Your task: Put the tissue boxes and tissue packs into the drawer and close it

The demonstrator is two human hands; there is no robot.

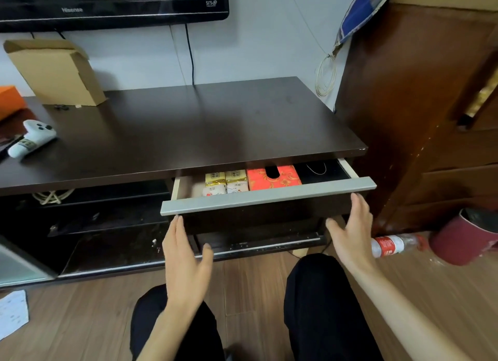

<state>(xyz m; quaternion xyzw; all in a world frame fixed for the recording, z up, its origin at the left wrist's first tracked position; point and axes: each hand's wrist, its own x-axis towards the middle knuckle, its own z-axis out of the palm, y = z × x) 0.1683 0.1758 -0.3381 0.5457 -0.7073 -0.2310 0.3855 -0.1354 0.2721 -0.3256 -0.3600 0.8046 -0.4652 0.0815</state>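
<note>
Knees (323, 293): dark trousers, nearest the camera, over wood floor.
Left hand (186, 263): fingers spread flat, empty — fingertips at the drawer front's left end.
Right hand (350, 234): likewise flat and empty, fingertips at the right end, under the grey handle (266, 196).
Drawer (269, 215): partly pulled out beneath the dark tabletop (188, 128).
Red tissue box (273, 178): inside, centre.
Tissue packs (226, 182): yellow and white — just left of the box.

Dark TV stand (188, 123), cardboard box (56, 72), white controller (32, 138) on top
</note>
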